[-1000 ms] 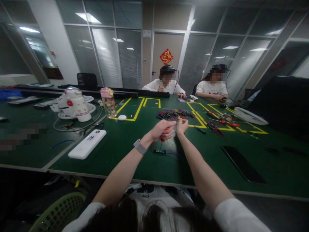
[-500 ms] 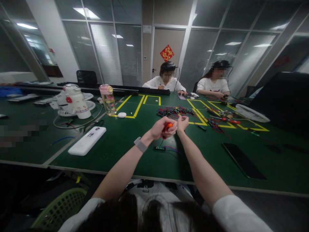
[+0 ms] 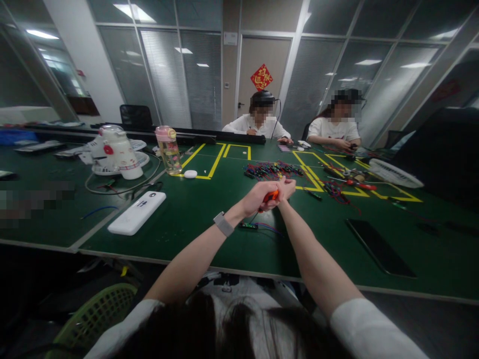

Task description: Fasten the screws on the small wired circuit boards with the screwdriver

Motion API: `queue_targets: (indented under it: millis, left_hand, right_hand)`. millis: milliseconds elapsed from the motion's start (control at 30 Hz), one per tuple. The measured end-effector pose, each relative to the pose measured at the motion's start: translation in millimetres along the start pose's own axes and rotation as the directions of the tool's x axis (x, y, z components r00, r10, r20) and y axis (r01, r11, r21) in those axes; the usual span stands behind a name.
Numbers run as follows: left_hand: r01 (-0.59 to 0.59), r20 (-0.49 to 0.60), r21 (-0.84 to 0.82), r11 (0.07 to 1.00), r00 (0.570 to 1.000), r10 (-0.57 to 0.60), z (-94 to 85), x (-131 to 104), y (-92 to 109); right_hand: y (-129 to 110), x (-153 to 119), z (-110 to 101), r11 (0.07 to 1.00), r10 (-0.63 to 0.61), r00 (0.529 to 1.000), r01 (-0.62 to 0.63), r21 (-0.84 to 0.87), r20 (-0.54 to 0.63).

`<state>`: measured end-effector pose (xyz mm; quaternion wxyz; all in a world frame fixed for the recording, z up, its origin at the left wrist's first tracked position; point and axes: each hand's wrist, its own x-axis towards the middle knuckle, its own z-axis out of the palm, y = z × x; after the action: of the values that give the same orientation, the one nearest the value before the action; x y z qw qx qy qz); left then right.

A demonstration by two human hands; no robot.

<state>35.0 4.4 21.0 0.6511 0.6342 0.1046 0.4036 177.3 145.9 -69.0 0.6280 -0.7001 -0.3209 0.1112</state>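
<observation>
My left hand (image 3: pixel 262 198) is closed around an orange-and-black handled tool (image 3: pixel 271 196); its exact kind is hidden by the fingers. A thin dark line runs from below that fist toward a small green circuit board (image 3: pixel 249 226), which lies flat on the table with red and blue wires. My right hand (image 3: pixel 287 188) touches the left one, its fingers curled together; whatever they pinch is hidden. Just beyond both hands lies a pile of small wired boards (image 3: pixel 273 170).
On the left of the green table (image 3: pixel 194 239) are a white power bank (image 3: pixel 136 213), a pink-lidded bottle (image 3: pixel 169 152) and a white jug (image 3: pixel 129 162). A black phone (image 3: pixel 379 247) lies right, below more wired boards (image 3: pixel 335 192). Two people sit opposite.
My hands have come together, the left shifting slightly right with the tool until it meets the right hand. The board stays on the table; the whole view has shifted a little.
</observation>
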Motion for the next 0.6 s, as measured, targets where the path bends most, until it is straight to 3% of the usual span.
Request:
queue_targets:
  millis: [200,600]
  left_hand:
    - [0.019,-0.030,-0.011,1.000,0.999,-0.019,-0.4,0.4,0.6]
    - [-0.080,-0.147,0.008,0.997,0.986,0.080,-6.4,2.9,-6.0]
  right_hand:
    - [1.1,-0.4,-1.1,1.000,0.009,0.997,-0.009,-0.005,-0.073]
    - [2.9,-2.1,0.5,0.998,0.043,0.981,-0.050,-0.028,-0.191]
